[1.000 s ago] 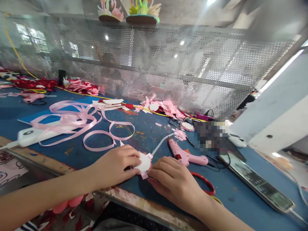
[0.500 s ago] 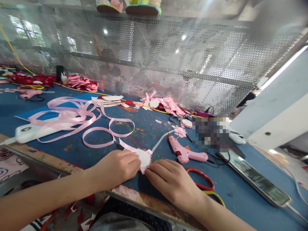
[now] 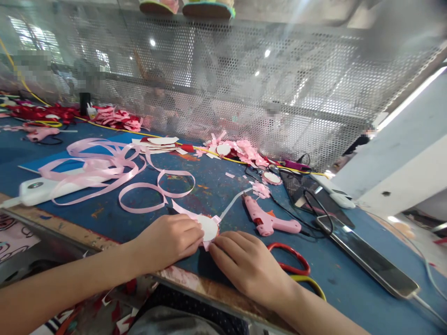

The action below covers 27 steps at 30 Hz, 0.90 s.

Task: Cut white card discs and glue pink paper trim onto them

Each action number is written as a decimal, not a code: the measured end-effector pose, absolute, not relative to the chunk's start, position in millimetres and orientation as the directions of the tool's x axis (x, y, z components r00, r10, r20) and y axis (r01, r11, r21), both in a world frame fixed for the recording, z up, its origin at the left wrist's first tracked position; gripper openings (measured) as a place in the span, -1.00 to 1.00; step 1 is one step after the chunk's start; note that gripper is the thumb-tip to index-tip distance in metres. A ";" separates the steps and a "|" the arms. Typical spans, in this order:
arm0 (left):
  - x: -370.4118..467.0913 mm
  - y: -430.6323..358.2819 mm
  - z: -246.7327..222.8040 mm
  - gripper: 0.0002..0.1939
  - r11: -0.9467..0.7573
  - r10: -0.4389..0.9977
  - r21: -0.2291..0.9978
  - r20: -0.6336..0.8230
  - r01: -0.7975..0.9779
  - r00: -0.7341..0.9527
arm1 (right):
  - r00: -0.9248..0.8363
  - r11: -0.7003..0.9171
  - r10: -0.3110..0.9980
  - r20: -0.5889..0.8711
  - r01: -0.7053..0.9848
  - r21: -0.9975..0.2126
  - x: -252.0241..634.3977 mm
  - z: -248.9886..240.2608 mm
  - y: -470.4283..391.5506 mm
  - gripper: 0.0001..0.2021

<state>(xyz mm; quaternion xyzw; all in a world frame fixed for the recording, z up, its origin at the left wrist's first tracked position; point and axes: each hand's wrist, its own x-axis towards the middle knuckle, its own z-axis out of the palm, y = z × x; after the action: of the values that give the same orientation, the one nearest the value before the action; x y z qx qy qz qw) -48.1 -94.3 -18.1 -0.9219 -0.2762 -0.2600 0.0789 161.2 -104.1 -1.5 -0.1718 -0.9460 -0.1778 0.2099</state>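
Observation:
A white round disc (image 3: 208,228) with pink ribbon folded at its edge lies near the front of the blue table. My left hand (image 3: 174,239) is closed on the disc's left side. From the right, my right hand (image 3: 244,263) pinches the disc's lower right edge, its fingertips beside a short pink ribbon end. Pink ribbon (image 3: 141,197) runs in loops from behind the disc to a loose heap at the left. A pink glue gun (image 3: 268,221) rests to the right, with a translucent glue stick near its nozzle.
Scissors with red and yellow handles (image 3: 303,267) lie beside my right forearm. A phone (image 3: 370,258) with a cable is farther right. White discs (image 3: 160,143) and pink ribbon flowers (image 3: 244,151) sit at the back before a perforated metal screen (image 3: 216,88). A white power strip (image 3: 42,190) is left.
Both hands keep almost the same hold on the disc, with my right fingers shifted slightly left. The phone's screen has gone dark.

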 end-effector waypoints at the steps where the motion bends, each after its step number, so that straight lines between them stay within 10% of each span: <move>1: -48.1 -94.3 -18.4 -0.79 -0.835 0.465 -0.008 0.525 0.550 0.713 | -0.853 0.879 0.250 0.459 0.399 0.262 161.1 -1.9 -103.9 -0.74; 27: -47.6 -96.3 -17.1 -0.81 -0.845 0.427 -0.050 0.536 0.532 0.728 | -0.862 0.884 0.286 0.418 0.406 0.233 162.0 -6.3 -103.0 -0.76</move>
<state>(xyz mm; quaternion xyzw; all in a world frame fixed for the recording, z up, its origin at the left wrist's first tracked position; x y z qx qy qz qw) -47.6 -96.3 -17.1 -0.9241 -0.2595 -0.2619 0.1007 162.0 -103.0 -6.3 -0.1817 -0.9518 -0.1587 0.1894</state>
